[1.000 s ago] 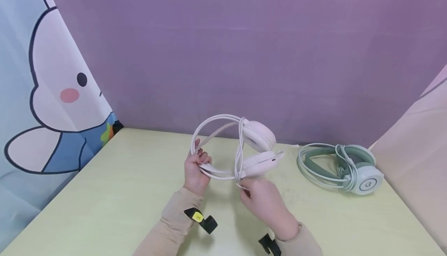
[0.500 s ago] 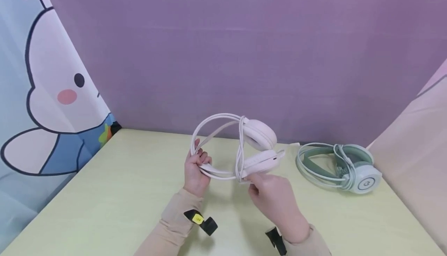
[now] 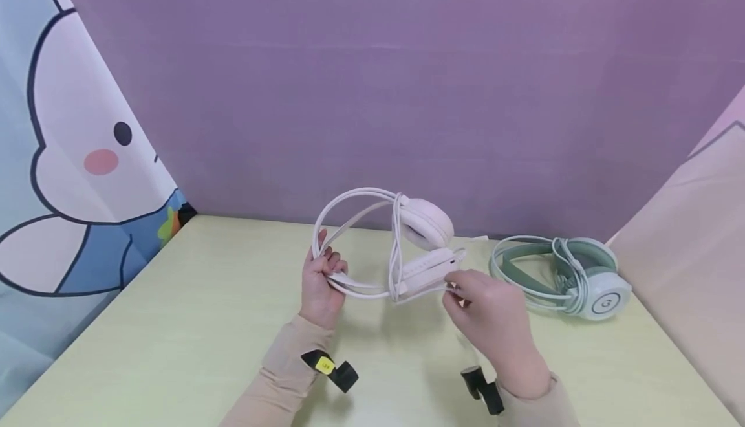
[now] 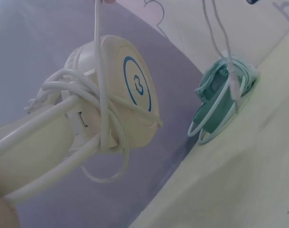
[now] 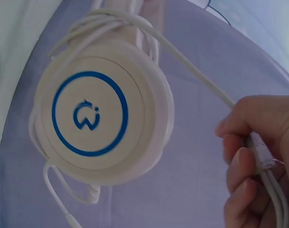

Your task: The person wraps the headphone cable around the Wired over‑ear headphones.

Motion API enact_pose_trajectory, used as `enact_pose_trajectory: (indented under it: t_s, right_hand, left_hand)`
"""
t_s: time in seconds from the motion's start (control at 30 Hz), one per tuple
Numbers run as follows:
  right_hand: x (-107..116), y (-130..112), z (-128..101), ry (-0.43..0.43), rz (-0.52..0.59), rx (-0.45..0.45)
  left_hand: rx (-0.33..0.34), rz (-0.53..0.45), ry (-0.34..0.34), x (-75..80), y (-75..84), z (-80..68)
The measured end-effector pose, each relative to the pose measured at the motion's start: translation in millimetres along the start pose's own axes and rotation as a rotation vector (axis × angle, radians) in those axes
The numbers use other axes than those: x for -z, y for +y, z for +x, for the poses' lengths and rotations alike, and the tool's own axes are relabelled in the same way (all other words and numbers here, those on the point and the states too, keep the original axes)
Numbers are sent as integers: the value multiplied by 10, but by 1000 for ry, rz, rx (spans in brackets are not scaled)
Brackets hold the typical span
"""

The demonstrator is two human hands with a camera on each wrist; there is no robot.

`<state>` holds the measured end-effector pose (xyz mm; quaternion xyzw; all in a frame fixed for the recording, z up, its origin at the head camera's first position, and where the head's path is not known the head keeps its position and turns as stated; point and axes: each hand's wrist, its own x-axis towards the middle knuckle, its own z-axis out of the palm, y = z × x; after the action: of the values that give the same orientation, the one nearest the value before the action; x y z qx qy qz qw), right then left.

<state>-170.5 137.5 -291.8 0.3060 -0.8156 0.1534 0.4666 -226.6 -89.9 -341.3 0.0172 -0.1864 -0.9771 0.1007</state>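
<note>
A person in beige sleeves holds a white over-ear wired headset (image 3: 401, 246) in the air above a pale yellow-green tabletop (image 3: 174, 336), in front of a plain purple backdrop (image 3: 372, 90). The left hand (image 3: 321, 284) curls its fingers around the headset's thin white headband at the far side from the cups. The right hand (image 3: 489, 317) pinches the headset's white cable (image 5: 201, 76) between thumb and fingertips, just beside the lower ear cup; the right wrist view shows the fingers (image 5: 241, 161) closed over two strands of the cable and what appears to be a small plug or connector, though blur makes that hard to confirm.

Several turns of the cable are wound around the headband where it meets the cups, and a loose loop hangs beneath. The outer face of the cup carries a blue ring with a small blue logo (image 5: 87, 114).

To the right, on the tabletop and well apart from both hands, lies a mint-green wired headset (image 3: 573, 275) with its own cable bundled around the band. A curtain printed with a cartoon rabbit (image 3: 75, 155) hangs at the left edge, and a pale pink cloth panel (image 3: 698, 233) closes the right side. Black straps with a yellow tag sit on both wrists.
</note>
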Motion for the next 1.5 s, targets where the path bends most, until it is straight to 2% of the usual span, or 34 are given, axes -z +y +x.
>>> enact_pose_trajectory:
  t_s: [0.2,0.37,0.43,0.53,0.6,0.7,0.8,0.9,1.03,1.2,1.3,1.37,1.5]
  right_hand:
    - [117,67,14,-11,-15,-91]
    - [247,162,11,25,-13,-137]
    - [305,198,6,9,14,-165]
    - [373,245,0,-62,100,-188]
    - [406,289,-14,-106,201,-171]
    - [435,368,-37,-121,329,-100]
    - [434,453,-58,-112,376,-23]
    - [404,536,-71,-122,367,31]
    - [376,645,-56,-132,292,70]
    - [443,660,45,-177,123,10]
    - [491,635,101,-191,55,-5]
    - [502,630,144,-189,56,32]
    - [510,598,259,-211,182,172]
  left_hand:
    - [15,39,-31,-4,-10,-4]
    - [-20,165,-61,4,-17,7]
    - [-30,216,-64,8,-18,7]
    - [-19,231,-56,19,-16,6]
    - [-15,220,-52,22,-13,5]
    - [-18,209,-52,27,-1,5]
    - [-17,208,-70,28,7,6]
    - [-13,219,-91,25,4,10]
    - [-17,253,-114,19,-13,17]
    - [-4,244,-124,8,-26,12]
    - [6,240,-158,6,-29,4]
    - [2,262,-191,11,-36,-5]
    - [6,335,-261,23,-59,-39]
